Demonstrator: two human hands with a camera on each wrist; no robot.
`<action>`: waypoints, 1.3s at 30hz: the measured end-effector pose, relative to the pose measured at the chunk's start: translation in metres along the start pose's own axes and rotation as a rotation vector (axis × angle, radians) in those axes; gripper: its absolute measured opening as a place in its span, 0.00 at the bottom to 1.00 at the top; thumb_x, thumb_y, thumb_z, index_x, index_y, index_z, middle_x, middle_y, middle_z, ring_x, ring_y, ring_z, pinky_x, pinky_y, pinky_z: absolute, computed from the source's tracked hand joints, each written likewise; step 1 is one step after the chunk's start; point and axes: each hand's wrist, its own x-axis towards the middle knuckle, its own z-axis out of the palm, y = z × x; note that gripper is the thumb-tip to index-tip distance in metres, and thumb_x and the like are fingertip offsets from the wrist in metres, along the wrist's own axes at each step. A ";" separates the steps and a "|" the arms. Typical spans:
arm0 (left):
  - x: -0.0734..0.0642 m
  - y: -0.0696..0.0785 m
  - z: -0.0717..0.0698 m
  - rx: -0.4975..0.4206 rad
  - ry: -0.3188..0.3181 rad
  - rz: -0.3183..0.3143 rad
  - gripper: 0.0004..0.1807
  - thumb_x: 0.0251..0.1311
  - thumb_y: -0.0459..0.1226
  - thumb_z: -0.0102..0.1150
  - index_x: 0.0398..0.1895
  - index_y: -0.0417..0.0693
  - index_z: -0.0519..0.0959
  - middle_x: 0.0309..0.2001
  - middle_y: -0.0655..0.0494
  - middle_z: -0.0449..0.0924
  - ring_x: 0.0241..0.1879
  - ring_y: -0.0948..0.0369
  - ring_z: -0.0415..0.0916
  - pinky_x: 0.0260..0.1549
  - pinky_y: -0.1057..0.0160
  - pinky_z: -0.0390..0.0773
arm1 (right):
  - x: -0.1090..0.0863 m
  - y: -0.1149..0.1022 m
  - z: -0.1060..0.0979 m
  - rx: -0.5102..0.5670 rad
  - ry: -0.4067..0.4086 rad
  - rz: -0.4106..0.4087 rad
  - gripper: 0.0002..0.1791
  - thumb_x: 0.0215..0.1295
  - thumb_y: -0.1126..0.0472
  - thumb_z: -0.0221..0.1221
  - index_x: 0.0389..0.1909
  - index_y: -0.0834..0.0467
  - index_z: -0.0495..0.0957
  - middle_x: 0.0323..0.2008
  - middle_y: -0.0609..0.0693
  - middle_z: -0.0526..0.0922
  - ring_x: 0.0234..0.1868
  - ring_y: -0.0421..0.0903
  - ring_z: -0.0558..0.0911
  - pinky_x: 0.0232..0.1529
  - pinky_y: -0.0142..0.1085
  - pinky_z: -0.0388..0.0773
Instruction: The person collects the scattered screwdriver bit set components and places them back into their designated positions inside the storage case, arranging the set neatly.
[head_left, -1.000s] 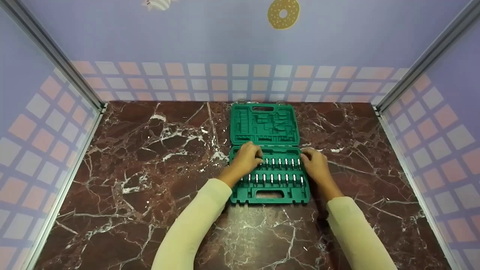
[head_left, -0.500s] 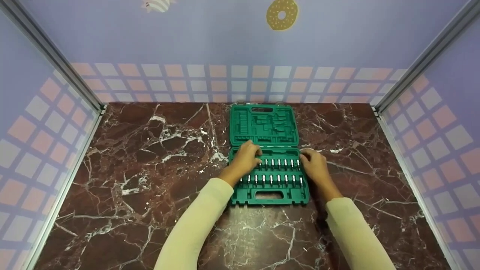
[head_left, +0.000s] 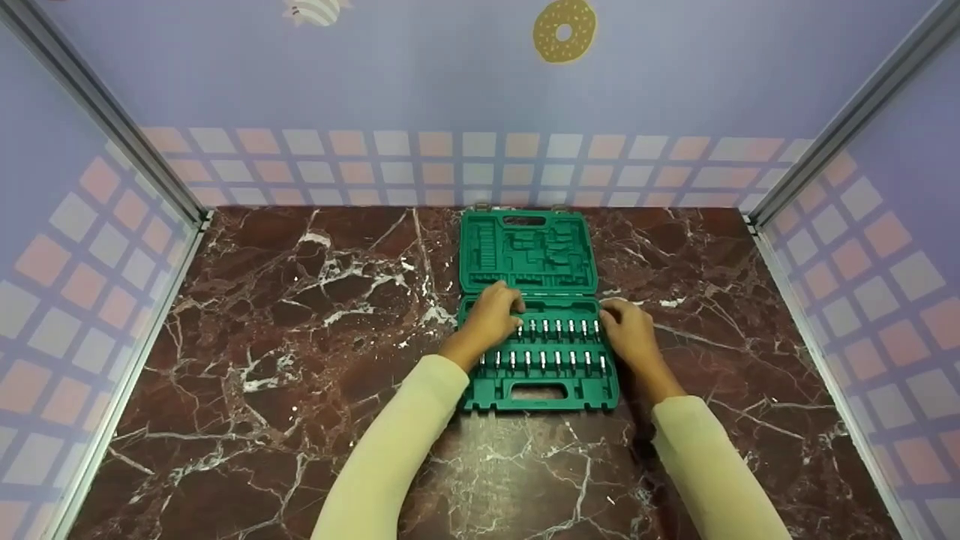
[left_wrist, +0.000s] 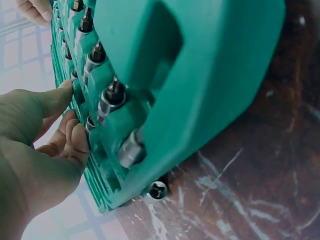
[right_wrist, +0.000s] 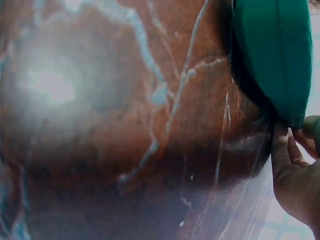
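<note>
A green bit-socket case [head_left: 536,391] lies unfolded on the marble-patterned table, its molded lid [head_left: 529,251] at the back. Two rows of silver bit sockets [head_left: 558,360] stand in its front half. My left hand [head_left: 489,319] reaches over the left end of the farther row, fingers bent and thumb near the bit sockets. In the left wrist view its fingertips [left_wrist: 75,135] are against the row; whether they pinch a bit socket is hidden. My right hand [head_left: 631,330] grips the case's right edge, with fingers [right_wrist: 281,150] at the corner in the right wrist view.
One loose bit socket [left_wrist: 157,190] lies on the table just beside the case's left side. Purple walls with pink and white squares [head_left: 435,172] enclose the back and both sides. The brown tabletop [head_left: 300,360] stretches out around the case.
Both hands stay nearly in place, the left over the farther row and the right at the case's edge. Only a slight shift of the head view shows.
</note>
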 end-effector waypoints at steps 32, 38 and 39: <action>-0.054 -0.077 -0.055 -0.150 0.071 0.134 0.16 0.62 0.35 0.69 0.52 0.40 0.84 0.56 0.45 0.81 0.51 0.46 0.79 0.54 0.45 0.80 | -0.001 0.002 0.001 0.004 0.016 -0.002 0.13 0.74 0.66 0.59 0.53 0.68 0.83 0.55 0.66 0.85 0.57 0.64 0.83 0.59 0.57 0.78; -0.063 -0.085 -0.053 -0.117 0.061 0.093 0.23 0.55 0.30 0.68 0.57 0.40 0.81 0.57 0.43 0.80 0.55 0.44 0.77 0.58 0.44 0.78 | 0.000 0.002 0.000 -0.001 0.019 -0.002 0.13 0.73 0.66 0.59 0.53 0.68 0.83 0.55 0.66 0.85 0.58 0.64 0.82 0.61 0.57 0.77; -0.065 -0.086 -0.053 -0.107 0.054 0.073 0.24 0.55 0.30 0.69 0.58 0.40 0.80 0.59 0.43 0.78 0.58 0.43 0.75 0.61 0.44 0.77 | 0.000 0.002 0.000 0.001 0.020 -0.004 0.13 0.73 0.66 0.59 0.53 0.69 0.83 0.55 0.66 0.85 0.58 0.64 0.82 0.61 0.57 0.77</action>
